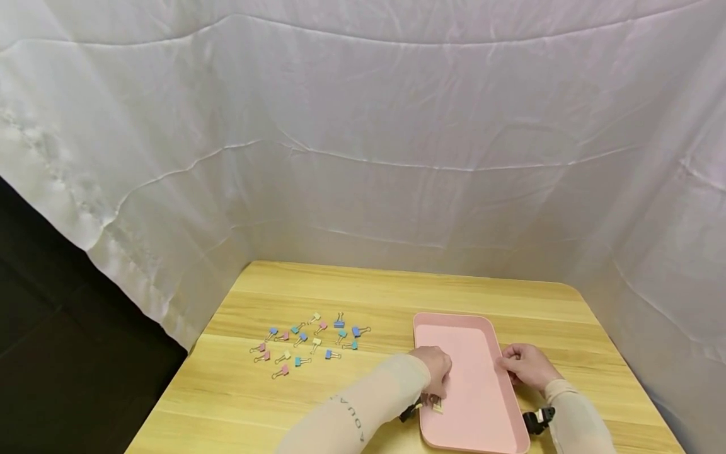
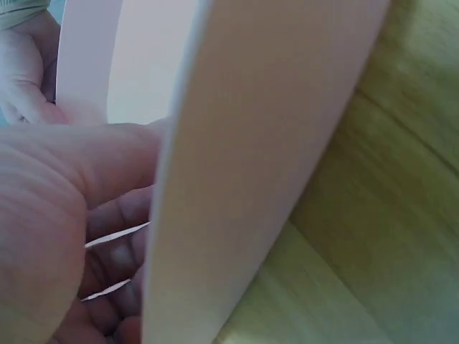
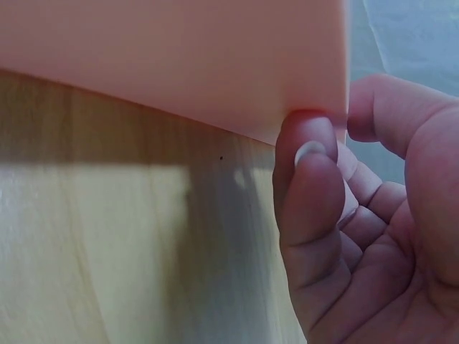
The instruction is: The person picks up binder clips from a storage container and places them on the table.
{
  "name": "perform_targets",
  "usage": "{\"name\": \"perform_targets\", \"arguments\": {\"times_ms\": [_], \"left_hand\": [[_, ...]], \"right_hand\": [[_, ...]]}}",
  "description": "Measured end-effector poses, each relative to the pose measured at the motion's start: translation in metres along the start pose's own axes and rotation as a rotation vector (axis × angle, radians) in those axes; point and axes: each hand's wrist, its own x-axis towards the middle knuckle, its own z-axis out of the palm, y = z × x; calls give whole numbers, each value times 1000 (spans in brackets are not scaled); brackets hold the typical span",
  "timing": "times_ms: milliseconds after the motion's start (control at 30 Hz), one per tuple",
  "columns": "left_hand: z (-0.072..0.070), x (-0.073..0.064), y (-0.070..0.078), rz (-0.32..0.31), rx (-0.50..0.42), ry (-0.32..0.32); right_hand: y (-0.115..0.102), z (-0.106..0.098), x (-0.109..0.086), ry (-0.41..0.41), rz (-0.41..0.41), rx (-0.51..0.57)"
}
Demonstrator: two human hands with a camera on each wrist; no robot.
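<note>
A pink tray [image 1: 471, 378] lies on the wooden table. My left hand [image 1: 435, 369] reaches over its left wall, knuckles up and fingers bent down inside. Just below the thumb side is a yellow binder clip [image 1: 437, 407] on the tray floor. In the left wrist view the tray wall [image 2: 244, 158] hides those fingertips, and I cannot tell if they hold a clip. My right hand [image 1: 529, 366] pinches the right wall of the tray. In the right wrist view its thumb is at the rim and bent fingers [image 3: 312, 193] press the outer face.
Several binder clips [image 1: 300, 340] in blue, teal, pink and yellow lie scattered on the table [image 1: 238, 391] left of the tray. White curtains [image 1: 431, 157] hang behind and at both sides. Small black wrist cameras sit near the tray's left and right walls.
</note>
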Motion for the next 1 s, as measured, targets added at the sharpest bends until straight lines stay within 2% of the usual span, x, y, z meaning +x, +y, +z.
{"name": "perform_targets", "arguments": {"times_ms": [333, 467, 600, 700, 800, 1000], "left_hand": [[-2, -2, 3, 37, -23, -13], [-3, -1, 2, 55, -75, 33], [-9, -1, -6, 77, -179, 106], [-18, -5, -17, 76, -246, 151], [-27, -13, -36, 61, -295, 177], [-32, -39, -91, 13, -403, 245]], "right_hand": [[-2, 0, -2, 4, 10, -9], [-1, 0, -1, 2, 6, -5], [1, 0, 1, -2, 14, -3], [2, 0, 3, 0, 22, 2], [2, 1, 2, 3, 24, 4], [2, 0, 0, -1, 18, 5]]}}
